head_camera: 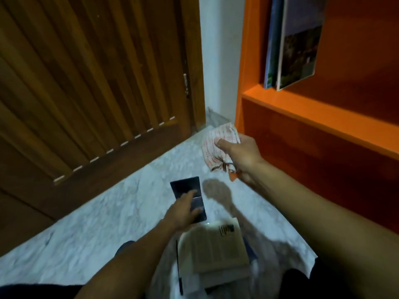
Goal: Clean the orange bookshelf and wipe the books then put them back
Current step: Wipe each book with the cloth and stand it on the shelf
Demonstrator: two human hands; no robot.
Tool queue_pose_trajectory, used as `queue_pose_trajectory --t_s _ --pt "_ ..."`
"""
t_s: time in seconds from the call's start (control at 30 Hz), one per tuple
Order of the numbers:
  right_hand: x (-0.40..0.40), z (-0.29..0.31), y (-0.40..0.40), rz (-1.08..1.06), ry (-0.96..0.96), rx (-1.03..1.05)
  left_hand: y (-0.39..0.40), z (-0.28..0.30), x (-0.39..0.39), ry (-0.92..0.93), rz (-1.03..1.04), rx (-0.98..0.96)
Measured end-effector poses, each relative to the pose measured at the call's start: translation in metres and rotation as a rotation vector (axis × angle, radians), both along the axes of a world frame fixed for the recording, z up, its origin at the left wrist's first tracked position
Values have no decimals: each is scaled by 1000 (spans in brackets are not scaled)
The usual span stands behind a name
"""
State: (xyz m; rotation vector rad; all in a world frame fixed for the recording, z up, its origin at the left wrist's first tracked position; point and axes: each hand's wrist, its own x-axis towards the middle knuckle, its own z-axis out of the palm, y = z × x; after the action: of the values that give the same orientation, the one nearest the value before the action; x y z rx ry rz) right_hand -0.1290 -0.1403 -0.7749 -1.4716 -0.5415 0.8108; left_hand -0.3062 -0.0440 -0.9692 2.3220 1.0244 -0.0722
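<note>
Right hand clenches one white red-striped cloth above the marble floor, beside the orange bookshelf. Left hand lies flat, fingers straight, on one dark thin book on the floor; stack of about three books nearer the person, two upright books at the shelf's left end.

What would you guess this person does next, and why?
Probably brings the striped cloth in the right hand down onto the dark book that the left hand touches on the floor, since it looks next for wiping.

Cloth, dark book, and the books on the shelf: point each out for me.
cloth (212, 140), head view, on the striped upper fold.
dark book (185, 184), head view, on the bare top cover.
books on the shelf (299, 48), head view, on the front cover.
</note>
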Motion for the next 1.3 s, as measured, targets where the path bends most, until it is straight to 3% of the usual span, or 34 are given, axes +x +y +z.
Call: queue_pose_trajectory --t_s 0.27,0.57,0.9,1.1,1.3 --pt "-12 -14 11 173 -69 -51 -26 -76 -8 237 9 -183" --pt "3 -17 4 126 -78 -66 -18 -88 12 405 -76 -151" --pt "1 -12 2 139 -35 -31 -22 -71 17 405 -220 -22" --pt "6 -8 -3 113 175 -2 -23 -45 17 353 -308 -62" --pt "14 0 -10 102 278 -9 -1 3 6 203 -299 34"
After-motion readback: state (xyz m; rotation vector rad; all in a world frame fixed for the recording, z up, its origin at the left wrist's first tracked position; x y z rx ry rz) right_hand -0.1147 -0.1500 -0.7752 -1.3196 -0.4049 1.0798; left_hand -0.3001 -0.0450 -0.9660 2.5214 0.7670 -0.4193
